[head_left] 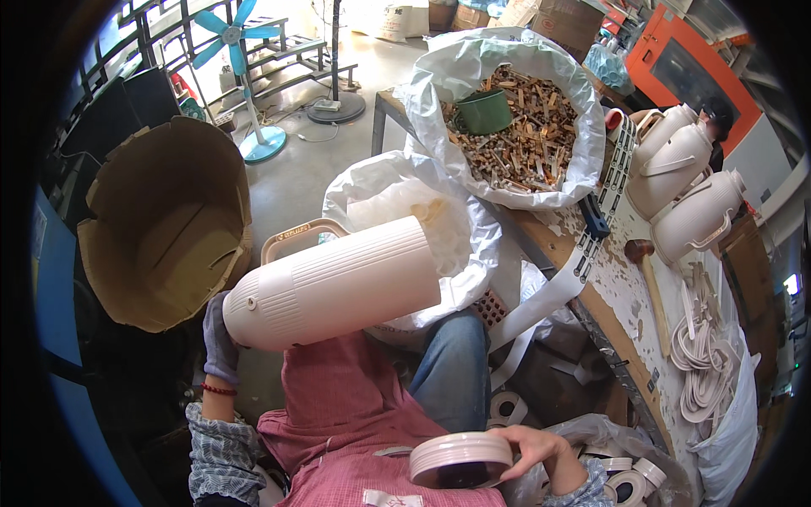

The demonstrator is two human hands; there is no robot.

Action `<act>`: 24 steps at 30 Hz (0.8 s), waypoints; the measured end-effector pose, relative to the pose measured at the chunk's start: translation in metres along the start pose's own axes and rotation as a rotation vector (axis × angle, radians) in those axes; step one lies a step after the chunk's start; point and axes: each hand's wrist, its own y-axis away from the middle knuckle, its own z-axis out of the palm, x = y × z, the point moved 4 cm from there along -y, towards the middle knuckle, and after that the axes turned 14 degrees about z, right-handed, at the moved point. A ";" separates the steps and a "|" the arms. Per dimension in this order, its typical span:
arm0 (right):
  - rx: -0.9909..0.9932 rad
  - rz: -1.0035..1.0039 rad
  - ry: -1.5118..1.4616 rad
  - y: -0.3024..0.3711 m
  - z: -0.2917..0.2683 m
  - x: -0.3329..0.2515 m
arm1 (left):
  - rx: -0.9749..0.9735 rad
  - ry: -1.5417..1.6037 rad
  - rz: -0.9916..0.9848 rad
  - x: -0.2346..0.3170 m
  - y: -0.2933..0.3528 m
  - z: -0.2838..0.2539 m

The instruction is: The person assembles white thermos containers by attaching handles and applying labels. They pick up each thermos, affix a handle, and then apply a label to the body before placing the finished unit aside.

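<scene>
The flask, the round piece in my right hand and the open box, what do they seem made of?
Flask: probably matte plastic, with even moulded ribs.
Round piece: likely plastic, slightly shiny on its ridged rim.
Box: dull brown cardboard, ragged and creased.

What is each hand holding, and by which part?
The gloved left hand holds a pale pink jug body by its rounded end; the bare right hand holds a ridged ring by its rim.
</scene>
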 end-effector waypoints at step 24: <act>1.271 -1.140 0.820 -0.007 0.024 -0.153 | -0.566 0.329 -0.021 0.040 0.035 0.041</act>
